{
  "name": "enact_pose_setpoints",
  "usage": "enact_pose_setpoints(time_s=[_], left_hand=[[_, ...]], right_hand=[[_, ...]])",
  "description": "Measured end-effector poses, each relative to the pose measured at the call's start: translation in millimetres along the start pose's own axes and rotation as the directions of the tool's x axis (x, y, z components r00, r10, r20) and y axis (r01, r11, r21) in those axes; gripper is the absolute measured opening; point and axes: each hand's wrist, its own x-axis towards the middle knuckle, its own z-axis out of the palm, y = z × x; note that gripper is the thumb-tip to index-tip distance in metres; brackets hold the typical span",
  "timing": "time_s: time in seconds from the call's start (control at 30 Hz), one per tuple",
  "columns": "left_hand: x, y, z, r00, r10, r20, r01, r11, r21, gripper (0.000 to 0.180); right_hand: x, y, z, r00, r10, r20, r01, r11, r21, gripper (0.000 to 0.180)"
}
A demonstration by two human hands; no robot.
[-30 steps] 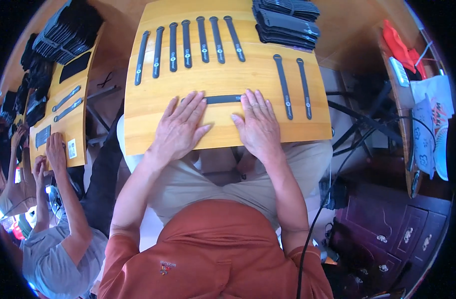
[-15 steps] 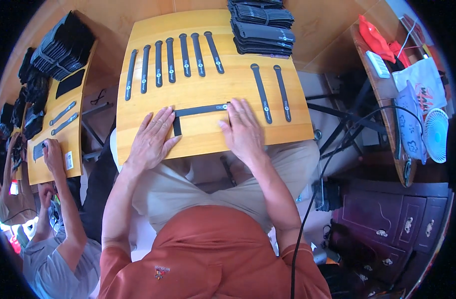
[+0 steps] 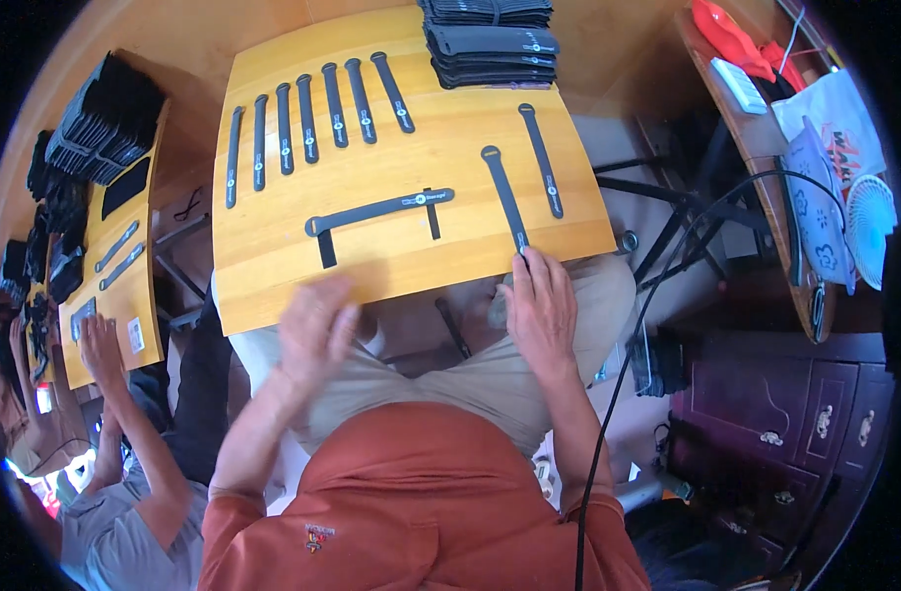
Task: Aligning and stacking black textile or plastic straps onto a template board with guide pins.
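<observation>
My right hand [image 3: 541, 305] is at the front edge of the wooden table, its fingers and thumb closed on the near end of a dark grey hook-and-loop strap [image 3: 502, 197]. A second grey strap [image 3: 542, 163] lies just beyond it. My left hand [image 3: 318, 330], smeared by motion, is over the front edge of the table; its fingers cannot be made out clearly. Between the hands and farther in, a grey strap [image 3: 381, 210] lies crosswise over two short black strips, a wide one [image 3: 327, 249] at its left and a thin one [image 3: 433, 222] at its right.
Several straps [image 3: 306, 118] stand in a row on the table [image 3: 273, 281]. Stacked black bundles [image 3: 495, 44] are at its far right. At left, a co-worker's hand [image 3: 100, 345] works at another table with black stacks [image 3: 105, 118]. A side shelf at right holds a fan [image 3: 870, 222]; a black cable hangs nearby.
Both hands have left the crosswise strap. My left hand has drawn back toward me; my right has moved right to a loose strap, which has slid nearer. The view has shifted slightly.
</observation>
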Motion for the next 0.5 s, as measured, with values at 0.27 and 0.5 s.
enact_pose_setpoints(time_s=[0.27, 0.5], left_hand=[[21.6, 88.3, 123.9, 0.638, -0.263, 0.724, 0.768, 0.148, -0.623, 0.050], [56.9, 99.1, 119.2, 0.662, -0.109, 0.742, 0.748, 0.168, -0.642, 0.030]], right_hand=[[-46.7, -9.6, 3.7, 0.944, -0.003, -0.331, 0.022, 0.998, 0.052, 0.024], [-92.5, -45.4, -12.0, 0.963, 0.034, -0.267, 0.049, 0.954, 0.297, 0.015]])
